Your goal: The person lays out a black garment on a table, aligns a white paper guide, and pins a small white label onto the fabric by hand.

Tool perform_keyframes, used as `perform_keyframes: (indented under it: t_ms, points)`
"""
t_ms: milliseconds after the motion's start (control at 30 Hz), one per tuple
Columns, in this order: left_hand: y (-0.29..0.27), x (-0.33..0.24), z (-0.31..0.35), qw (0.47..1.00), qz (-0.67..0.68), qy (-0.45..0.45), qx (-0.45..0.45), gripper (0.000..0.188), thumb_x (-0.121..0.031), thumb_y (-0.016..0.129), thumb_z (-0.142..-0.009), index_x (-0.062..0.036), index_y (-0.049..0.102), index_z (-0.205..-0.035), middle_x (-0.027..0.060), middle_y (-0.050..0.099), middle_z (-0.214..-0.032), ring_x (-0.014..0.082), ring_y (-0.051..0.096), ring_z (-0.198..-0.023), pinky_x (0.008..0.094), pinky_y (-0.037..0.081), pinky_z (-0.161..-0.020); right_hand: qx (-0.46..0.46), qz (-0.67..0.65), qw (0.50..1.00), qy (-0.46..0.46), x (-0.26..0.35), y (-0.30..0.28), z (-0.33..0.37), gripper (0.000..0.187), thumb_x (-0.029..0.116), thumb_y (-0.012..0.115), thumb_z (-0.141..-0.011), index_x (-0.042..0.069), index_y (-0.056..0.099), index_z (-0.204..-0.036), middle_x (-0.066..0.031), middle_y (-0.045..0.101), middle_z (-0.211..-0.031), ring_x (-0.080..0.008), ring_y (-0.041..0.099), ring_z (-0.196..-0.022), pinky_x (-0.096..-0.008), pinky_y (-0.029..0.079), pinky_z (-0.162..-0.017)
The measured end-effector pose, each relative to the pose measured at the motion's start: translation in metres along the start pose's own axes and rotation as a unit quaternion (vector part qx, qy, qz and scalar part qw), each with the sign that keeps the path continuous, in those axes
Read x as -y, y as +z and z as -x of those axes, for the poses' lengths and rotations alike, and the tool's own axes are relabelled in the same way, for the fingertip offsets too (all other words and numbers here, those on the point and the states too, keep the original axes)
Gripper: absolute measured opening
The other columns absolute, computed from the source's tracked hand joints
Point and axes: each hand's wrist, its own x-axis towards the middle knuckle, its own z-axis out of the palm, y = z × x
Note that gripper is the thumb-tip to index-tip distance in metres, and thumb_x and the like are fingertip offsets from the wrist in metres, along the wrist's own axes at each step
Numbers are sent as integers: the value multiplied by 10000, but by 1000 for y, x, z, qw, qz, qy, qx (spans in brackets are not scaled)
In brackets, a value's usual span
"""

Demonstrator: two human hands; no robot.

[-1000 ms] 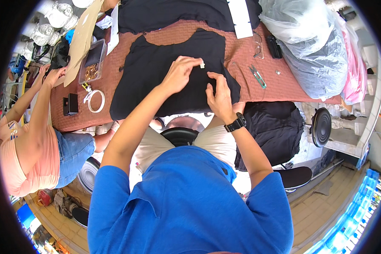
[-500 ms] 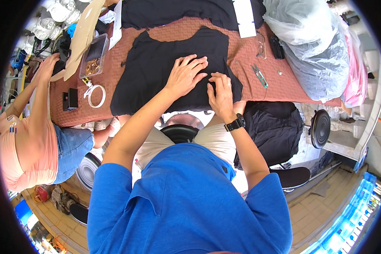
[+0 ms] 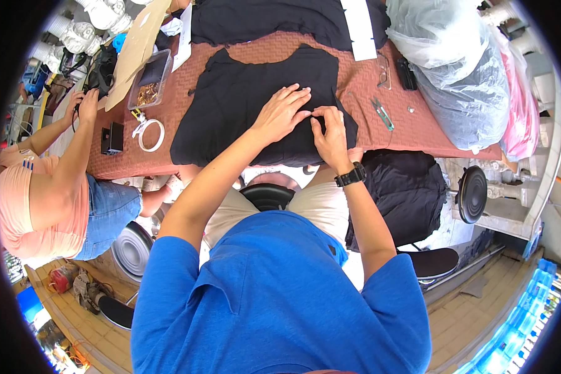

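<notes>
A black garment piece [image 3: 243, 106], with a scooped neckline at its far edge, lies spread on the brown textured tablecloth [image 3: 187, 65]. My left hand [image 3: 283, 112] rests on it near the middle, palm down and fingers stretched out. Right beside it, my right hand [image 3: 332, 136] is closed, its fingers bent and the thumb drawn in near the index finger at the cloth. Whatever is between those fingertips is too small to make out. The left thumb tip nearly meets the right index finger.
Green-handled thread snips [image 3: 383, 114] and eyeglasses [image 3: 384, 70] lie to the right, before a big plastic-wrapped bundle [image 3: 455, 75]. At left are a white ring-shaped roll [image 3: 151, 135], a clear box [image 3: 149, 80] and a seated co-worker [image 3: 50, 199]. Black fabric [image 3: 402, 193] is heaped beside my right leg.
My left hand has slid slightly right, its thumb now close to my right index finger. The right fingers have bent in more. The co-worker's hands have shifted at the dark item on the left.
</notes>
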Motion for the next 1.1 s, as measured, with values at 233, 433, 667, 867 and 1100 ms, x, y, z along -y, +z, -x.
perform_keyframes:
  t_ms: [233,433,667,867,1100]
  points:
    - [3,-4,3,999,19,-22,-19,380,-274,592,-1010,-65,630,-1325,63,525,-1513,294,429,-1439,473,310,-1212,-1,18,999,-34,-3,-1,9,160,4,642,-871,1,612,-1029,-168,610,-1155,-380,561,-1060,-462,456,-936]
    - [-1,2,1,989,138,-45,-34,428,-314,536,-1040,-94,580,-1404,55,481,-1553,291,402,-1458,460,306,-1216,-3,17,999,-35,0,0,9,155,5,647,-868,3,614,-1019,-165,604,-1160,-375,561,-1059,-462,454,-940]
    - [-2,0,3,999,-29,-10,10,467,-340,543,-1034,-107,558,-1439,46,473,-1561,285,380,-1472,465,307,-1214,-11,29,999,-43,0,1,10,156,10,647,-870,7,612,-1022,-155,598,-1165,-371,557,-1070,-459,453,-939]
    - [-3,2,2,1000,-5,-21,20,476,-334,558,-1026,-109,553,-1446,48,475,-1561,280,375,-1480,464,301,-1218,-15,41,998,-37,2,2,10,147,14,641,-876,12,614,-1020,-151,597,-1159,-366,557,-1067,-455,453,-935]
    - [-13,14,-4,974,209,-70,-53,399,-150,546,-1030,-81,555,-1423,85,506,-1531,291,460,-1425,429,368,-1190,-11,35,999,-39,2,1,9,143,18,645,-877,12,619,-1018,-147,599,-1156,-360,558,-1068,-449,456,-937]
